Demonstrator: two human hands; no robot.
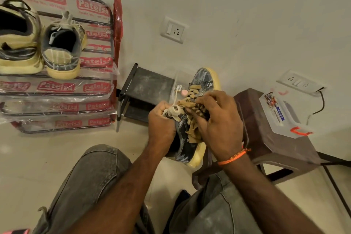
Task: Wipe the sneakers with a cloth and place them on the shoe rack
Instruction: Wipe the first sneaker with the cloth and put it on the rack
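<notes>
I am seeing a dim, warm, yellowish cast lying evenly over the room, with no single lamp showing. Soft shadows are falling under the brown stool and beneath the shoe rack. The rack's plastic wrapping is catching pale glare along its folds. The wide lens is bending straight lines near the borders, so the rack is bowing at the left edge. Detail is looking slightly smeared overall, and my hands' outlines are staying soft around the fingers mid-frame.
</notes>
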